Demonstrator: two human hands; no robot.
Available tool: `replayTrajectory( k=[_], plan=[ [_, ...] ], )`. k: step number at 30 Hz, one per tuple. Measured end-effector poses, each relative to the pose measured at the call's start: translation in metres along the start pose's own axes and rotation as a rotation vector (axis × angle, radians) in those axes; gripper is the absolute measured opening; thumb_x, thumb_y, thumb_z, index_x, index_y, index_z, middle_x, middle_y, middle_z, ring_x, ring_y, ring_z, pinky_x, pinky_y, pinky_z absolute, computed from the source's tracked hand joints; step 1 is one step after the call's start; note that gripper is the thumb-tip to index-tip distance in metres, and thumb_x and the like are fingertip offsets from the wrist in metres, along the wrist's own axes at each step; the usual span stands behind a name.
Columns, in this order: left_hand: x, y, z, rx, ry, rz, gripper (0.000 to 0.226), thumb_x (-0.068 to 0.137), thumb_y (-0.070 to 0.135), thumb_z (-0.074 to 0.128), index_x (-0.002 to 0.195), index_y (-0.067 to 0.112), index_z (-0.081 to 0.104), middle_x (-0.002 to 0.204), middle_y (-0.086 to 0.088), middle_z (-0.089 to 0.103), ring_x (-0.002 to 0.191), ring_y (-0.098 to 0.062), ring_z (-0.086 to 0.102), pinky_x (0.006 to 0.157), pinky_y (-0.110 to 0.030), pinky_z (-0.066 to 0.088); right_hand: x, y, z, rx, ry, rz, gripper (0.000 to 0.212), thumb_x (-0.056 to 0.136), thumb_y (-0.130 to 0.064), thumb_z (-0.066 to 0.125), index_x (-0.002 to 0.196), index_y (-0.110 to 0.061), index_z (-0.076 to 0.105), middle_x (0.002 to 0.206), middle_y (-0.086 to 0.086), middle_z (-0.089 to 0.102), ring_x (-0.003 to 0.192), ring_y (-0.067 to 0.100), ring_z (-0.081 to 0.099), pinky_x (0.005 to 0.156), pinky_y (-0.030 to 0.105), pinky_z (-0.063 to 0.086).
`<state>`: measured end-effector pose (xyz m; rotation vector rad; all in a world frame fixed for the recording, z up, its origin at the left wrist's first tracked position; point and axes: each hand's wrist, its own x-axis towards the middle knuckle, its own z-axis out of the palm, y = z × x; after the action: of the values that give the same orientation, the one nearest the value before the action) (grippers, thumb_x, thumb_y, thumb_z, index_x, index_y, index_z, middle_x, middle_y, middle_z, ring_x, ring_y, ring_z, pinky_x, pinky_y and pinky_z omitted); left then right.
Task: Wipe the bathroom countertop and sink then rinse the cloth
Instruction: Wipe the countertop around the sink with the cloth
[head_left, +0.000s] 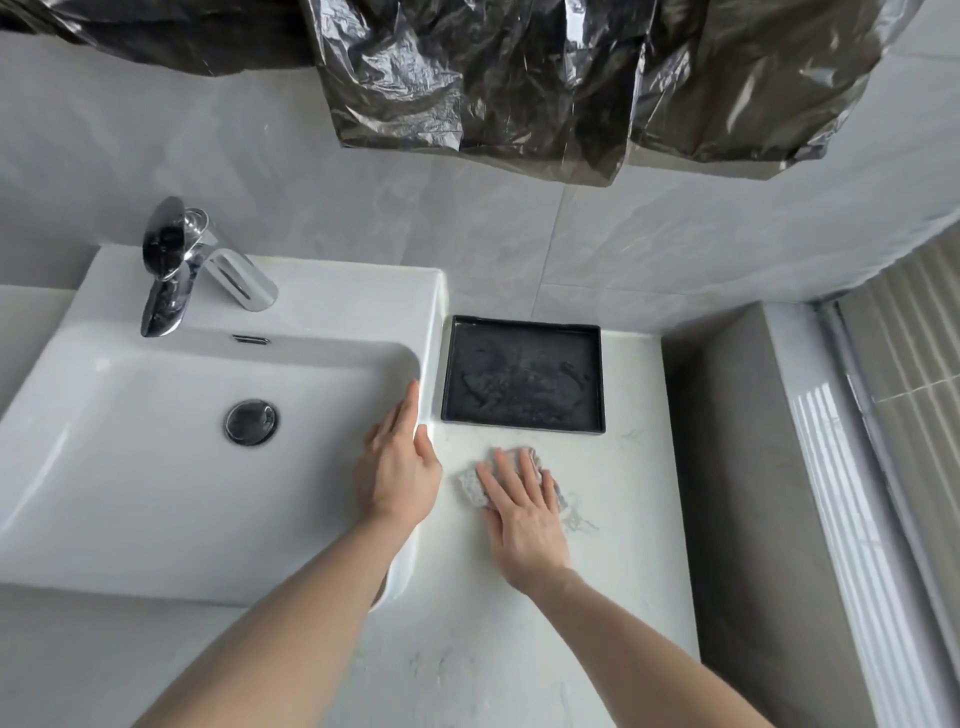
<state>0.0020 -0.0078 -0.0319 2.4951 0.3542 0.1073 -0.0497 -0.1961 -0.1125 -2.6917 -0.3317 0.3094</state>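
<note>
A right hand (522, 512), fingers spread flat, presses a small grey cloth (470, 480) onto the white countertop (639, 467) just before a black tray (522, 376). The left hand (397, 467), open, rests on the sink (156, 467) rim. The cloth looks soft and light — likely best bunched from above.

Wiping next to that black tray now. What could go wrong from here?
1. The right hand presses the small grey cloth flat on the white marble-look countertop, just in front of the black rectangular tray; a forward stroke may shove the tray toward the wall.
2. The strip under the tray probably stays unwiped unless it is lifted.
3. The left hand rests on the white ceramic sink rim, which may be slippery if wet.
</note>
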Motion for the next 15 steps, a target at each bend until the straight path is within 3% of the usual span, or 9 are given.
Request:
replayTrajectory(
  k=[4,9,12,15],
  plan=[
    [-0.001,-0.001,0.001,-0.028,-0.027,0.002,0.06,0.102,0.017,0.043,0.161,0.025,0.033,0.156,0.0,0.051,0.135,-0.033,0.051,0.108,-0.05,0.046,-0.041,0.057,-0.02,0.033,0.115,0.216,0.053,0.109,-0.022,0.045,0.16,-0.033,0.035,0.172,-0.011,0.017,0.161,0.026,0.007,0.13,0.051,0.01],
    [-0.008,0.013,-0.013,0.099,-0.03,0.047,0.065,0.096,0.004,0.049,0.158,0.014,0.037,0.158,-0.004,0.045,0.13,-0.033,0.051,0.103,-0.048,0.047,-0.07,0.1,-0.055,0.098,0.205,0.464,0.045,0.111,-0.013,0.036,0.154,-0.021,0.048,0.166,0.0,0.037,0.158,0.03,0.022,0.127,0.046,0.024],
    [-0.03,0.02,-0.034,0.186,-0.052,0.281,0.074,0.081,-0.004,0.056,0.152,0.013,0.047,0.159,-0.004,0.04,0.132,-0.032,0.048,0.107,-0.046,0.045,-0.058,0.072,-0.063,0.261,0.258,0.492,0.043,0.112,-0.018,0.034,0.151,-0.023,0.051,0.165,-0.003,0.04,0.158,0.022,0.025,0.125,0.038,0.029],
    [-0.084,0.015,-0.058,0.101,-0.124,0.548,0.063,0.079,0.0,0.053,0.14,0.015,0.059,0.157,-0.003,0.045,0.136,-0.026,0.045,0.113,-0.039,0.039,-0.041,0.022,-0.056,0.323,0.288,0.318,0.042,0.112,-0.014,0.037,0.149,-0.022,0.054,0.162,-0.002,0.043,0.155,0.02,0.03,0.126,0.037,0.028]
  ],
)
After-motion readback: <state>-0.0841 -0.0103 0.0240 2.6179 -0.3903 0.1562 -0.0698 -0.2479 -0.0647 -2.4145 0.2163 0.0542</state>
